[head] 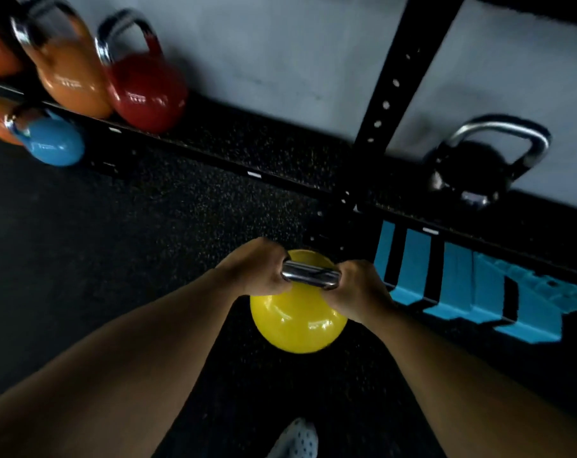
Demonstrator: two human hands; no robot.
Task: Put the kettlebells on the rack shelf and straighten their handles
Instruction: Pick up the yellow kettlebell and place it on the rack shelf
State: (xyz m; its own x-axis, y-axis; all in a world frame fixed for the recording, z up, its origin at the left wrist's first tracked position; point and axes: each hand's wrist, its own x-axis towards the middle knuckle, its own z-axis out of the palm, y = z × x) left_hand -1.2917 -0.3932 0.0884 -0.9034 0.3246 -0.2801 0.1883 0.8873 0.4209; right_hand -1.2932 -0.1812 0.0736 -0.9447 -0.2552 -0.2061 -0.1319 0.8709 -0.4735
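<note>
No legible txt anywhere. Pale markings sat on the fronts of the orange kettlebell [69, 81], red kettlebell [145, 97] & blue kettlebell [53, 145], prob weight nos. or a brand, but motion blur left them unreadable. Small white tags on the rack shelf [254, 174] edge were blank smears too. The black kettlebell [472, 175] showed only glare, the yellow kettlebell [297, 320] was plain, no lettering seen
</note>
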